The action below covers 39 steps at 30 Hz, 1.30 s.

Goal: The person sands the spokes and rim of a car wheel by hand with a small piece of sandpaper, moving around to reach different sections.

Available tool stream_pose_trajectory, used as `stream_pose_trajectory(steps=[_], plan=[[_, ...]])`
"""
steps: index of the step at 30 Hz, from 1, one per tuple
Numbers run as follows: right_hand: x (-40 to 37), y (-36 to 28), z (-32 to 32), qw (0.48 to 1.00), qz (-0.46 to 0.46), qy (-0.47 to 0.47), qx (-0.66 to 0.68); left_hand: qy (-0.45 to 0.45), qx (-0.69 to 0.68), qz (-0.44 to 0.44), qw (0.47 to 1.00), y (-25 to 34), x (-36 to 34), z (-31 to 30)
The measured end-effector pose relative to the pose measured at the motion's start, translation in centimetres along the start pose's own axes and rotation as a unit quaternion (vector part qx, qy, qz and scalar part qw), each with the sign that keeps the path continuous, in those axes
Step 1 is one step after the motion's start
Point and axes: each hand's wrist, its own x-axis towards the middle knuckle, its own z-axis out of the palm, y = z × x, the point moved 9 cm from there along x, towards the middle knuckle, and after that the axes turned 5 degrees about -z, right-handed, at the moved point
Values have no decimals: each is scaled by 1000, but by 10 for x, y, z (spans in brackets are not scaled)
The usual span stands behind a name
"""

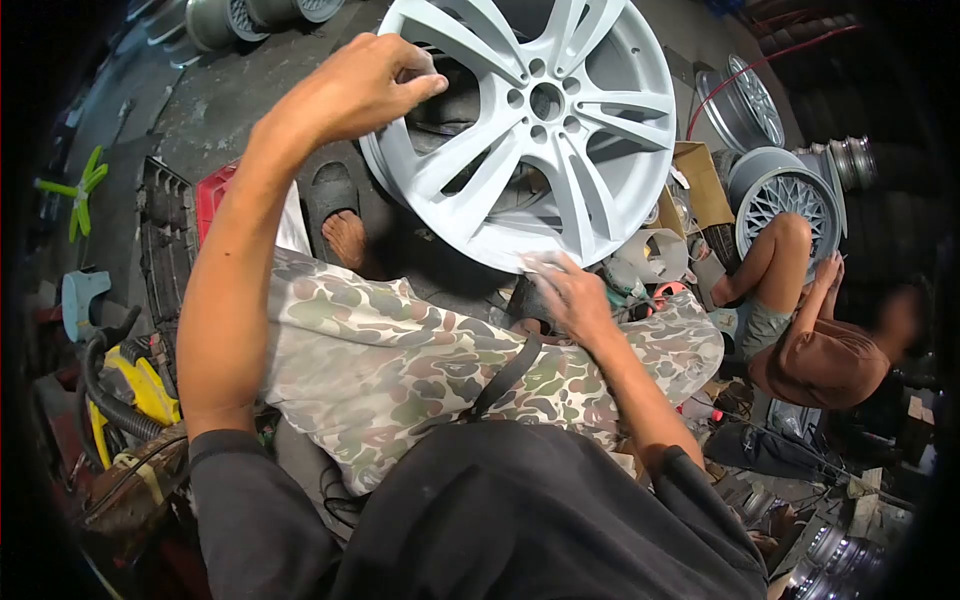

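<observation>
A light grey alloy wheel (480, 205) with paired spokes stands tilted in front of me, its face toward me. My left hand (385, 82) is at the wheel's left edge, fingers curled over the rim and thumb reaching toward the gap between spokes; the fingertips are partly hidden. At the bottom lip is my right hand (572, 300), touching or very close to the rim, its fingers smeared by motion. Whether anything lies under those fingers I cannot make out. Below the wheel are my legs in camouflage trousers (400, 360).
To the right, another person (820, 350) sits low beside a mesh-spoked wheel (790, 215). More wheels (740, 105) stand behind. An open cardboard box (703, 185) is right of my wheel. Yellow equipment with a black hose (150, 390) and a green fan-like object (82, 193) are at left.
</observation>
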Motion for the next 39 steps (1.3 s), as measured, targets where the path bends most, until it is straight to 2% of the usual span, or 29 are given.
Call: stream_pose_trajectory(steps=[1,3,5,6,7,8,9,11,12,14,16,17,19,20,21,24,27,30,34,35,37,38,39], plan=[[-18,21,-2,999,38,-17,-7,0,-4,-2,1000,-5,1,-3],[-33,30,4,999,17,9,-30,-9,32,-4,999,-13,5,-4],[-17,-6,23,996,-69,6,-51,19,5,14,1000,-4,7,-5],[-3,-24,30,990,-121,34,-57,-5,5,-5,1000,-2,11,1],[4,-32,35,991,-118,41,-55,-31,6,-23,999,-2,15,7],[12,-44,37,986,-146,46,-62,-12,12,40,999,6,17,10],[18,-51,37,981,-175,53,-70,7,0,56,998,12,16,12],[-11,-20,29,973,-204,61,-91,-15,13,43,999,15,15,13],[-27,2,18,974,-193,47,-110,-12,11,48,999,15,17,9],[-38,13,10,975,-183,30,-125,-26,-12,-7,1000,-1,18,5],[-31,3,11,974,-190,30,-121,-20,-7,0,1000,-1,20,1],[-22,-6,25,973,-194,-2,-124,-11,-8,7,1000,-1,23,-2],[5,-40,44,956,-271,42,-108,-20,6,15,1000,-1,30,6],[15,-54,51,947,-298,33,-113,-8,1,20,1000,4,29,8],[16,-49,50,947,-297,39,-112,1,-5,25,1000,7,27,11],[-10,-16,42,912,-336,-31,-234,-10,-6,10,1000,0,25,4],[-24,4,32,899,-347,-90,-251,-19,-15,-30,999,-14,16,-8],[3,-18,50,873,-408,-59,-261,-3,-1,-18,1000,-19,21,-6],[51,-64,47,889,-406,-9,-213,-11,-31,-17,999,-4,21,-5],[45,-58,46,888,-409,-12,-211,-23,-28,-15,999,-5,19,-4],[18,-28,45,871,-416,-83,-248,-7,-48,-44,998,-21,15,-10],[8,-6,48,898,-372,-86,-218,16,-31,-29,999,-27,14,-17],[12,-7,49,897,-376,-91,-216,35,-11,-13,999,-32,14,-23]])
